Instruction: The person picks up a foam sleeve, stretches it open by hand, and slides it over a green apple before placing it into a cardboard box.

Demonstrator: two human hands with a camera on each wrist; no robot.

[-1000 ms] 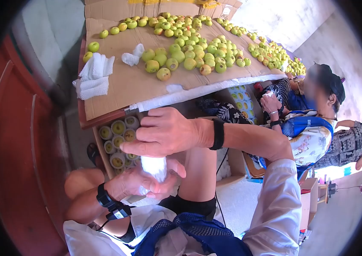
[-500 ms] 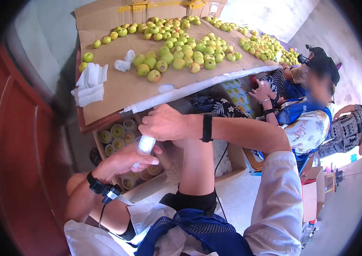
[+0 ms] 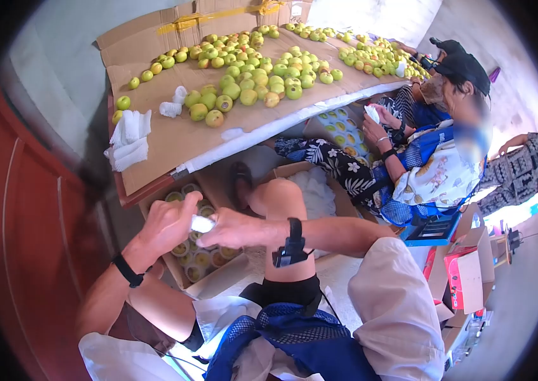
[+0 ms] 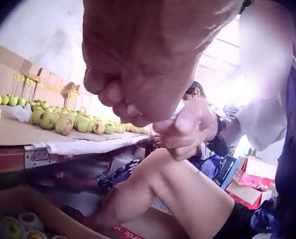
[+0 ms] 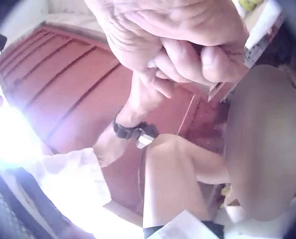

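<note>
A small piece of white netting [image 3: 202,223] shows between the two hands in the head view, above the box of wrapped apples. My left hand [image 3: 170,225] grips its left side with curled fingers; my right hand [image 3: 236,230] pinches it from the right. In the left wrist view, the left hand [image 4: 143,59] is close above the right hand [image 4: 184,130], and only a scrap of white shows at the fingers. The right wrist view has the curled right hand [image 5: 183,40] covering most of the netting. Whether anything is inside it, I cannot tell.
Many green apples [image 3: 248,96] lie on the cardboard-covered table [image 3: 148,127], with white net sleeves [image 3: 130,141] at its left end. Below is an open box [image 3: 218,279] of wrapped apples. A person [image 3: 440,159] sits at the right, beside the red door's opposite side.
My right hand has come down from above the white netting to its right side, and less netting shows. My left hand has shifted left and turned. The seated person now holds up something white.
</note>
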